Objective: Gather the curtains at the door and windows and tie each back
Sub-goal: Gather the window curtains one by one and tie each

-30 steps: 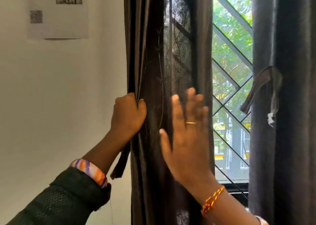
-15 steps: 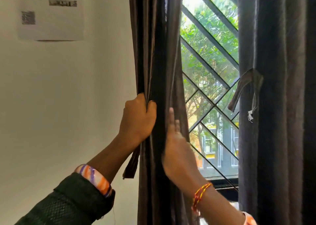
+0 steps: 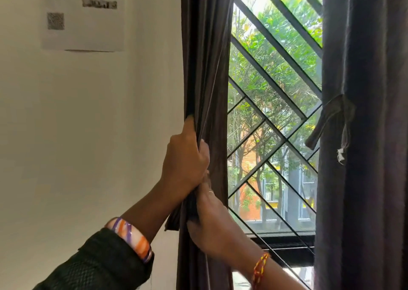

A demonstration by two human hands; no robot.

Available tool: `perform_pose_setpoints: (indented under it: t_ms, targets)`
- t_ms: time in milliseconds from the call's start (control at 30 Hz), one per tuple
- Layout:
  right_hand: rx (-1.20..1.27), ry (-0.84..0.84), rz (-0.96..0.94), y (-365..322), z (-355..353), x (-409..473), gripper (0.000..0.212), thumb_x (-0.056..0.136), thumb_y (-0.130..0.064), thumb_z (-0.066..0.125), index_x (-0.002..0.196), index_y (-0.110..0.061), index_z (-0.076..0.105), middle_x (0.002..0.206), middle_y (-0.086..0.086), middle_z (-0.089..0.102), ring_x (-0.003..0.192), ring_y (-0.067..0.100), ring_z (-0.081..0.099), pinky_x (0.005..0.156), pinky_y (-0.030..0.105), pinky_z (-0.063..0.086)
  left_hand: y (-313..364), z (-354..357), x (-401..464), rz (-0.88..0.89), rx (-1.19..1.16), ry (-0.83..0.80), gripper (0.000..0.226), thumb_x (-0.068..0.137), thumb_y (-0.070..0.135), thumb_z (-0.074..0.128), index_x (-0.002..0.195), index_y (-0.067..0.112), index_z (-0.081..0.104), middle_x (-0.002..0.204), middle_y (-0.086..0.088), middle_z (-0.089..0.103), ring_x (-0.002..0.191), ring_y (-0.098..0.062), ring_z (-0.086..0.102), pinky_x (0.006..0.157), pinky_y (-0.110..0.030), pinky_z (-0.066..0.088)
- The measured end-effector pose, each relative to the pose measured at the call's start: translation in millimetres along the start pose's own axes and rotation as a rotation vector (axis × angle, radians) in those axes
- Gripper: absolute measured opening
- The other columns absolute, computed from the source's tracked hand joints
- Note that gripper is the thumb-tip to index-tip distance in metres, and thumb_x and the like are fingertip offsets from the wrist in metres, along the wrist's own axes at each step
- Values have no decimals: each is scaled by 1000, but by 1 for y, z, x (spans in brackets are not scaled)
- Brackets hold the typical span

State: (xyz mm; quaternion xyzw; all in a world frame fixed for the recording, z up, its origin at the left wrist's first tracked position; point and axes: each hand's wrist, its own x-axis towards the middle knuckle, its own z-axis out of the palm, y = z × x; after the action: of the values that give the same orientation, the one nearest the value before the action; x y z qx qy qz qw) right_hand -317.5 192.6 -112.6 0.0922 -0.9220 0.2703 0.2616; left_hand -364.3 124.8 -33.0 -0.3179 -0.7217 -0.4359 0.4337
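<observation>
A dark brown curtain (image 3: 205,69) hangs at the left edge of the window, bunched into a narrow bundle. My left hand (image 3: 186,157) grips the bundle's left side, fingers curled round the folds. Just below it, my right hand (image 3: 212,225) wraps round the gathered fabric from the right. A short dark tie-back strip (image 3: 174,220) dangles under my left hand. The right curtain (image 3: 364,135) hangs loose, with its own tie-back strip (image 3: 331,119) hanging free at its inner edge.
The window (image 3: 273,124) has a black diagonal metal grille, with trees and buildings outside. A white wall (image 3: 88,135) lies to the left, with a paper notice (image 3: 82,18) taped high on it. The dark sill (image 3: 284,243) runs under the glass.
My right hand has pushed the left curtain further left into a tight bundle and closed round it below my left hand. More of the window shows.
</observation>
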Motion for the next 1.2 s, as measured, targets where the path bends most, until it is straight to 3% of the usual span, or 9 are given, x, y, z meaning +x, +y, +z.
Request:
perform_pose_setpoints:
  t_ms: [100,167,300,433,667,833,933,1033,1200]
  targets:
    - [326,-77,33,4,-20,2,101,81,-2,50,145,-28,-23,132,7,51,96,11,63,77,23,51,-1,-5,-7,22,110,28,87,92,15,48,136,34,-25,66,-14,55,62,-32,59,66,-42,54]
    - [636,39,95,-2,-45,9,77,89,2,47,148,-29,9,117,-7,58,73,-9,60,63,12,48,1,-6,-10,-39,144,57,91,93,19,46,128,33,-37,68,-14,57,59,-28,56,64,-38,51]
    - [808,118,72,-27,-87,21,8,92,-28,51,96,-29,57,74,-16,62,61,0,58,54,21,46,10,8,-22,-6,231,-44,66,92,21,48,147,12,13,95,-12,67,83,-31,63,69,-33,48]
    - [755,213,133,-30,-95,28,1,84,-16,64,84,-17,65,54,-9,61,45,2,57,43,12,41,23,25,-48,149,46,-183,31,87,16,49,116,7,53,98,-14,68,82,-34,64,71,-40,54]
    - [797,353,359,4,-79,22,12,89,-11,57,78,-7,61,63,6,60,49,12,59,44,17,47,7,21,-61,89,-529,-431,48,77,-1,53,120,21,56,98,10,64,83,9,60,77,-15,51]
    - [650,424,354,9,-67,26,19,93,-16,53,76,-12,62,62,0,64,59,13,62,52,18,47,-4,3,-44,-155,-668,-444,38,83,-11,48,105,13,67,98,4,69,85,2,64,78,-15,53]
    - [342,486,329,17,-55,22,16,91,-12,52,98,-8,66,85,9,67,79,25,63,70,32,50,-18,-1,-39,-440,-633,-265,28,88,-4,49,79,16,68,81,-2,69,70,-8,66,64,-19,55]
    - [191,496,278,20,-49,13,25,86,-3,50,106,-8,64,86,5,62,81,23,61,61,22,46,-42,4,-46,-490,-334,-38,22,83,8,62,69,24,58,73,-1,65,69,-18,66,67,-32,58]
    - [170,376,294,38,-28,1,33,79,4,51,105,-11,63,88,4,66,78,21,63,53,18,43,-55,16,-62,-476,-191,-180,22,75,33,73,85,19,59,77,7,59,71,-6,57,64,-19,48]
